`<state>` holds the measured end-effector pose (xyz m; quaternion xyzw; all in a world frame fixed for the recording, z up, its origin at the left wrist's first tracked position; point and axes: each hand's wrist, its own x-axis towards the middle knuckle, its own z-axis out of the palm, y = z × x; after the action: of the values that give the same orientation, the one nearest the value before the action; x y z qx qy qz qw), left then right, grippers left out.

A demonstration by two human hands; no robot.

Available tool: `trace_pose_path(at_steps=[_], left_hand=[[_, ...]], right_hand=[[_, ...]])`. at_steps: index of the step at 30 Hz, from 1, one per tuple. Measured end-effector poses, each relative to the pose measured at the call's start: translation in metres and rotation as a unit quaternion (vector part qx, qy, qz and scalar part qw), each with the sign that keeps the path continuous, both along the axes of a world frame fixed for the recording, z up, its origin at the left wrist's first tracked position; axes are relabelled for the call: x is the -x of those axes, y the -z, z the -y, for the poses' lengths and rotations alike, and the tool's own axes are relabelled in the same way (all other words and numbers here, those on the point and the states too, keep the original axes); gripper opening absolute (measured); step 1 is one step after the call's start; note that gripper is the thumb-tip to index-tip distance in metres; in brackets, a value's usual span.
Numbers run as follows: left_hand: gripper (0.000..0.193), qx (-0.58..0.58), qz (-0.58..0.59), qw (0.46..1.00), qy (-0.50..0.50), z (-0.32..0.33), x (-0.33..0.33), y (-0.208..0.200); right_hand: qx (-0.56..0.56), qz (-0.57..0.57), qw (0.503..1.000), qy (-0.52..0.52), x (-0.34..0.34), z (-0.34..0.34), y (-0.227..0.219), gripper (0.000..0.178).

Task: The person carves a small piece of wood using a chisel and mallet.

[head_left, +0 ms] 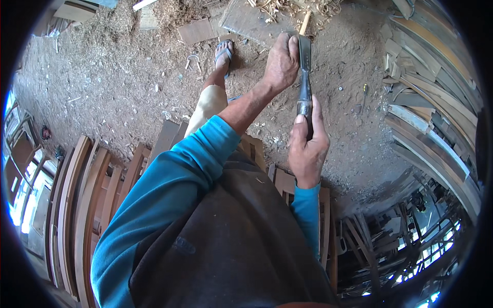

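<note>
A long grey metal chisel (304,66) points away from me, its broad blade at the far end. My right hand (310,146) wraps around its dark handle, thumb on top near the metal collar. Closed against the left side of the blade is my left hand (282,64), its fingertips largely hidden. Just past the blade a thin, light wooden stick (306,23) sticks out. Whether my left hand also grips that stick is hidden.
Beyond my hands lies a flat board (246,23) with curled wood shavings (275,7). Planks are stacked at right (436,77), and upright timbers (84,205) stand at lower left. A small screwdriver (365,89) lies on the dirt floor. My sandalled foot (224,55) is left of the hands.
</note>
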<state>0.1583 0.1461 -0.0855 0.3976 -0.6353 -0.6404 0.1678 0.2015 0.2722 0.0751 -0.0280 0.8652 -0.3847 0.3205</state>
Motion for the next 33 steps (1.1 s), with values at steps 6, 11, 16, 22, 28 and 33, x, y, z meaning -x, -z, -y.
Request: trace_pose_path(at_steps=[6, 11, 16, 22, 28, 33], left_hand=[[0.03, 0.01, 0.011, 1.0, 0.015, -0.001, 0.0, 0.0], [0.03, 0.103, -0.018, 0.995, 0.004, 0.0, 0.003, 0.013], [0.037, 0.09, -0.025, 0.995, 0.023, 0.0, -0.005, 0.026], [0.04, -0.027, -0.009, 0.997, 0.066, 0.009, -0.004, 0.011], [0.04, 0.055, 0.027, 0.997, 0.043, 0.003, 0.0, 0.004], [0.04, 0.027, 0.068, 0.996, 0.056, 0.004, 0.001, -0.016]], right_hand=[[-0.041, -0.03, 0.998, -0.03, 0.013, 0.023, 0.003, 0.052], [0.005, -0.105, 0.994, -0.034, 0.02, 0.032, 0.029, 0.053], [0.028, -0.143, 0.989, -0.036, 0.036, 0.031, 0.053, 0.056], [-0.02, -0.066, 0.997, -0.042, 0.012, 0.005, -0.003, 0.056], [-0.032, -0.018, 0.999, -0.014, 0.001, 0.005, -0.001, 0.053], [-0.046, -0.091, 0.992, -0.078, 0.038, 0.024, 0.021, 0.053]])
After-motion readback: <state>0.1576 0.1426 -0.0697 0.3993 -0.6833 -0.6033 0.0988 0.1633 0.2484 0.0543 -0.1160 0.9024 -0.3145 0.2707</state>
